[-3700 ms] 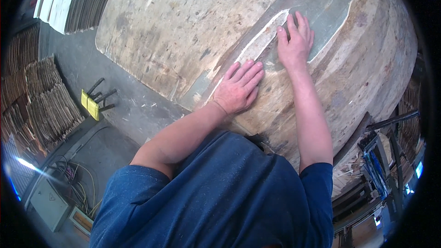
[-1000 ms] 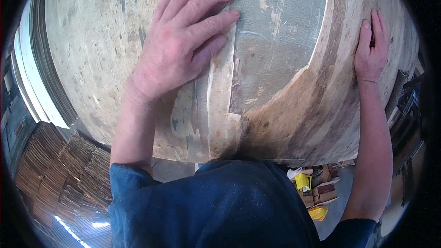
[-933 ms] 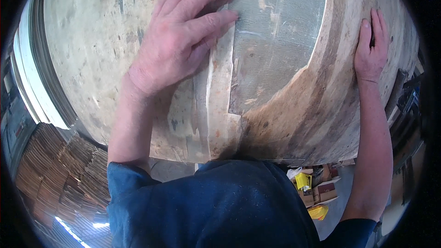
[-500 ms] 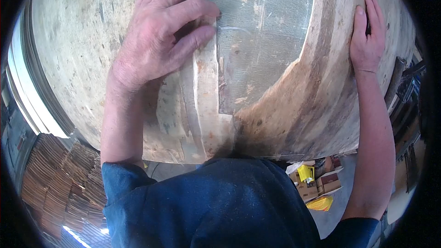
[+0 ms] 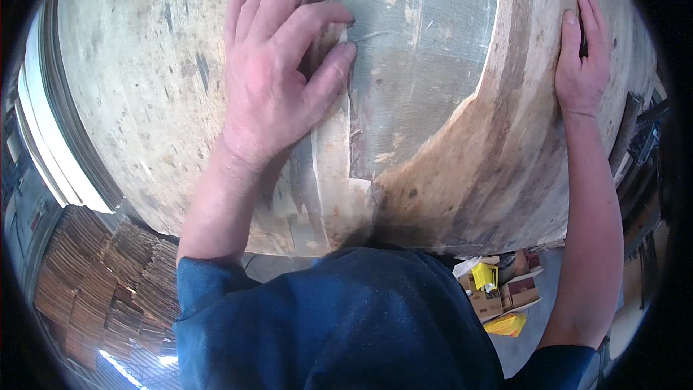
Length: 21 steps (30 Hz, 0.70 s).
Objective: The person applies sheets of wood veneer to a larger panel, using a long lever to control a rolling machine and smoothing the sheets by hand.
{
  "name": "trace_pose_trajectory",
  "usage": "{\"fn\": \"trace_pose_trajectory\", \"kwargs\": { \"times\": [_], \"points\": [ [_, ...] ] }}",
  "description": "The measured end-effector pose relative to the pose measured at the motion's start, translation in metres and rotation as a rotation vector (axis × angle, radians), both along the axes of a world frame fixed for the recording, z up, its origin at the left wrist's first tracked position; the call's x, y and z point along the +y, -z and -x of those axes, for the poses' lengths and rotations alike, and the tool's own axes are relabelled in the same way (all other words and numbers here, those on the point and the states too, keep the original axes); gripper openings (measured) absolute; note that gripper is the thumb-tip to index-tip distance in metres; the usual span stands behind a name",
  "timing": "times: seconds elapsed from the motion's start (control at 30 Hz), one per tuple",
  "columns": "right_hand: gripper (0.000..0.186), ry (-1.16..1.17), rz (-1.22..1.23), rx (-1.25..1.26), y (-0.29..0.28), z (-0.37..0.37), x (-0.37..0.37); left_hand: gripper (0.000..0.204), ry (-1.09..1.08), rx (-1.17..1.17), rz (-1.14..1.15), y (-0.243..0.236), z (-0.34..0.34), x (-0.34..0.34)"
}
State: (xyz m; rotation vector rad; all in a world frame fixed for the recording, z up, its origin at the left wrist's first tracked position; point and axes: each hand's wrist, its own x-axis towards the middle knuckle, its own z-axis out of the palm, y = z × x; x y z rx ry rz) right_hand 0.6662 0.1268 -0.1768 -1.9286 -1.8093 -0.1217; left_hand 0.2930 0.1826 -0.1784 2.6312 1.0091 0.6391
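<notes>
A large stack of thin wood veneer sheets (image 5: 144, 101) fills the upper view, pale and stained. A grey-green veneer sheet (image 5: 426, 65) lies on top of it. My left hand (image 5: 278, 72) rests flat on the stack, fingers spread and fingertips on the left edge of the grey-green sheet. My right hand (image 5: 581, 65) lies flat, fingers together, on the brown right side of the stack (image 5: 505, 173). Neither hand grips anything.
Stacks of brown veneer pieces (image 5: 101, 282) stand on the floor at lower left. White sheets (image 5: 43, 137) lean at the left edge. Cardboard boxes and yellow items (image 5: 498, 296) sit on the floor at lower right. Dark equipment (image 5: 642, 137) shows at far right.
Since 3.7 s ago I have stepped to face the stack and my hands spread far apart. In the last second the left hand slid slightly left; the right hand stayed.
</notes>
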Motion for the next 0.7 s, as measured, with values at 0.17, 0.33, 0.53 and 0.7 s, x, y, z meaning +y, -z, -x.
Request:
{"fn": "trace_pose_trajectory", "kwargs": {
  "times": [0.17,0.33,0.53,0.7],
  "points": [
    [0.037,0.031,0.023,-0.007,-0.004,0.002,-0.001,0.041,-0.259,0.122,0.157,-0.027,-0.018,-0.043],
    [0.037,0.029,0.049,0.031,-0.003,0.002,-0.003,0.051,-0.234,0.302,0.244,-0.031,-0.014,-0.083],
    [0.037,0.025,0.061,0.024,-0.004,0.005,-0.001,0.056,-0.195,0.344,0.313,-0.040,-0.001,-0.101],
    [0.038,0.007,0.061,0.005,-0.004,0.001,0.000,0.066,-0.195,0.318,0.383,-0.041,-0.002,-0.126]
  ]
}}
